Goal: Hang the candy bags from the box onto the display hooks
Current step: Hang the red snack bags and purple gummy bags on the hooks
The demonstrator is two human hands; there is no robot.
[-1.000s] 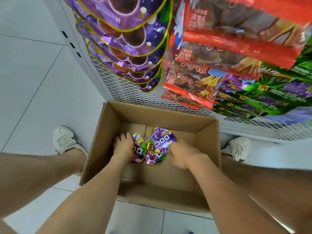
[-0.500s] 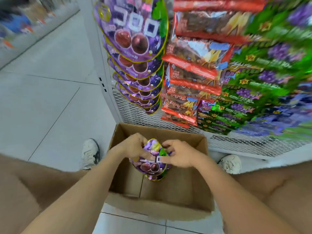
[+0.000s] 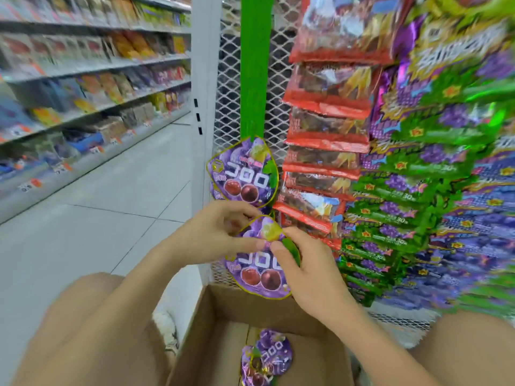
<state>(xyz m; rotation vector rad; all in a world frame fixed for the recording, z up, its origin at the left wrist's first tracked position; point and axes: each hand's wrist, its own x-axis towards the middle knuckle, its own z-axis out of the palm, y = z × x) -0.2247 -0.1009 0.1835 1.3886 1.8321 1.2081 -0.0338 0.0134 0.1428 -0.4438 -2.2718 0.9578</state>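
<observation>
Nearest, at the bottom edge of the view, a cardboard box (image 3: 223, 310) stands open on the floor. A few spare bags (image 3: 267, 358) are seen lying near the middle of its bottom.

Above the far rim of the box, one candy bag (image 3: 256, 274) is held upright between both hands. Its top is pinched by the curled thumb and fingers of the left hand (image 3: 206, 235), and its upper right edge is gripped by the right hand (image 3: 312, 277).

The bag is judged to be light, thin and crinkly, with a slick foil skin and loose sweets that shift inside. It is best taken by the flat sealed top, beside the hanging hole, so that the hole is kept taut for the hook. Neither hole nor hook can be made out.

Just beyond, hung bags (image 3: 242, 174) of the same kind are seen at the left edge of the mesh panel (image 3: 276, 73). Red packets (image 3: 326, 135) hang beside them and green packets (image 3: 404, 190) further right. Stocked shelves (image 3: 83, 79), blurred, line the aisle at far left.
</observation>
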